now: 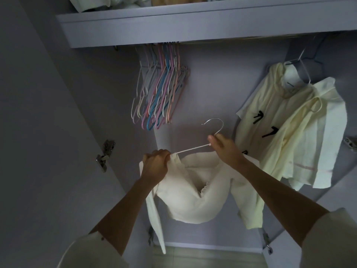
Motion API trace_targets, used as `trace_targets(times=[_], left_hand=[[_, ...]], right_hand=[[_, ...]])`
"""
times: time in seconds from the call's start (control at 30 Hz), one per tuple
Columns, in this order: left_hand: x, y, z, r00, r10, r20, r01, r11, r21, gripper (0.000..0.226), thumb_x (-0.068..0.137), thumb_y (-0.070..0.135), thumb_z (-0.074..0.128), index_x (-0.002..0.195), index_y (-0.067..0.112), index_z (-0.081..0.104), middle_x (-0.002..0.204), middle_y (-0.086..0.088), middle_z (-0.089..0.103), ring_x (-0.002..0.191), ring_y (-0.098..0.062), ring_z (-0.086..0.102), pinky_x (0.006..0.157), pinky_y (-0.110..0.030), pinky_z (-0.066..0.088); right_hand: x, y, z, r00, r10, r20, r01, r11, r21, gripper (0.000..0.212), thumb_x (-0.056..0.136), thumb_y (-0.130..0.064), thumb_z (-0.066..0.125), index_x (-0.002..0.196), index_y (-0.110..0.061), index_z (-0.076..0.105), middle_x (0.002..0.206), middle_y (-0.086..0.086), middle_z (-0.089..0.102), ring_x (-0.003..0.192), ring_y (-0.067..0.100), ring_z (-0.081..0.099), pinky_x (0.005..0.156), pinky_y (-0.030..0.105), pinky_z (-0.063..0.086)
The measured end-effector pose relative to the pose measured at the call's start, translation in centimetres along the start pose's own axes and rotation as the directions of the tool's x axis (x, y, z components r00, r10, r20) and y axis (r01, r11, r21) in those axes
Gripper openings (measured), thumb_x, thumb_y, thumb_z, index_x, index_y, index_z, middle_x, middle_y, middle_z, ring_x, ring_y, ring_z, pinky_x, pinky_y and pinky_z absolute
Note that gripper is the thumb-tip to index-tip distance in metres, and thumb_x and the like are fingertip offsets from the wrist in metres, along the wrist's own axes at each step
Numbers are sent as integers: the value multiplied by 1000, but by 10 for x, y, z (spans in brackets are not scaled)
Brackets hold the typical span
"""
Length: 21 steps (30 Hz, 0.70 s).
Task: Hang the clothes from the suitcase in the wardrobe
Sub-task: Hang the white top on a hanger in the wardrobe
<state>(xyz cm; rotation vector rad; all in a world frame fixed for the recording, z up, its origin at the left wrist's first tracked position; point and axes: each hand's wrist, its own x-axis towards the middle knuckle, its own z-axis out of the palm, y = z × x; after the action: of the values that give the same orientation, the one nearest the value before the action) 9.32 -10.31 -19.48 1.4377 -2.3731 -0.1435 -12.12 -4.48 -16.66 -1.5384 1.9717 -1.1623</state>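
Observation:
A white wire hanger (pixel 195 148) with a metal hook is held in front of the open wardrobe. My right hand (pixel 225 147) grips it just below the hook. My left hand (pixel 156 164) clutches the collar of a cream garment (pixel 195 198) at the hanger's left end. The garment droops in folds below both hands, with a sleeve trailing down to the left. The wardrobe rail (pixel 222 41) runs under a shelf, mostly hidden by the shelf edge. The suitcase is out of sight.
A bunch of several empty pastel hangers (pixel 157 93) hangs at the rail's left. Pale yellow garments (pixel 295 128) hang at the right. The shelf (pixel 193 24) above carries folded fabric. Door hinges (pixel 105 155) sit on the left panel. A light floor (pixel 208 256) shows below.

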Motion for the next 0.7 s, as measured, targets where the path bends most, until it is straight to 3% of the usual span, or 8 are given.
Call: trace_targets(times=[0.1, 0.2, 0.27, 0.37, 0.5, 0.6, 0.7], left_hand=[[-1, -7, 1, 995, -45, -91, 37, 995, -88, 46, 81, 18, 23, 101, 9, 64, 103, -8, 66, 103, -26, 56, 70, -25, 9], [2, -15, -7, 992, -50, -119, 39, 995, -94, 49, 77, 21, 22, 98, 8, 65, 100, -9, 66, 99, -27, 57, 72, -26, 10], [4, -18, -11, 990, -54, -127, 44, 996, -81, 49, 78, 21, 22, 98, 8, 65, 100, -10, 66, 99, -29, 57, 75, -27, 13], [6, -21, -11, 987, -51, -152, 39, 996, -84, 41, 85, 16, 28, 97, 6, 66, 99, -12, 67, 97, -31, 58, 75, -28, 13], [4, -34, -12, 985, -93, -147, 82, 993, -80, 41, 92, 18, 28, 102, 5, 65, 104, -12, 66, 100, -31, 57, 80, -33, 23], [4, -38, -13, 982, -136, -131, 124, 988, -97, 27, 96, 9, 39, 108, 5, 63, 110, -12, 64, 105, -32, 55, 86, -33, 27], [7, -34, -13, 980, -115, -165, 91, 986, -142, 34, 95, 14, 33, 104, 4, 64, 107, -13, 66, 102, -32, 56, 86, -35, 28]], right_hand=[[-6, 22, -14, 998, 50, -38, -50, 999, -16, 34, 99, -19, 36, 126, -6, 53, 128, 12, 56, 121, 26, 51, 100, 26, 33], [-9, 51, -26, 987, 144, 78, -100, 907, -408, 39, 98, -13, 36, 136, -6, 42, 139, 13, 47, 126, 32, 44, 105, 37, 31], [-13, 61, -28, 972, 200, 122, -116, 863, -492, 36, 98, -12, 35, 131, -1, 44, 132, 19, 49, 121, 34, 45, 100, 37, 34], [-14, 66, -31, 978, 190, 83, -134, 887, -442, 30, 96, -8, 38, 120, 3, 53, 120, 23, 55, 111, 34, 50, 93, 36, 38], [-23, 67, -40, 979, 200, -47, -204, 919, -337, 35, 95, -2, 35, 125, -1, 54, 123, 19, 58, 114, 34, 52, 94, 34, 40], [-32, 64, -48, 960, 217, -177, -256, 935, -244, 34, 96, -3, 30, 123, 0, 52, 115, 24, 60, 108, 40, 54, 85, 36, 41], [-27, 59, -49, 942, 274, -193, -319, 911, -263, 38, 90, 0, 34, 124, -5, 49, 118, 22, 58, 108, 39, 53, 86, 38, 41]])
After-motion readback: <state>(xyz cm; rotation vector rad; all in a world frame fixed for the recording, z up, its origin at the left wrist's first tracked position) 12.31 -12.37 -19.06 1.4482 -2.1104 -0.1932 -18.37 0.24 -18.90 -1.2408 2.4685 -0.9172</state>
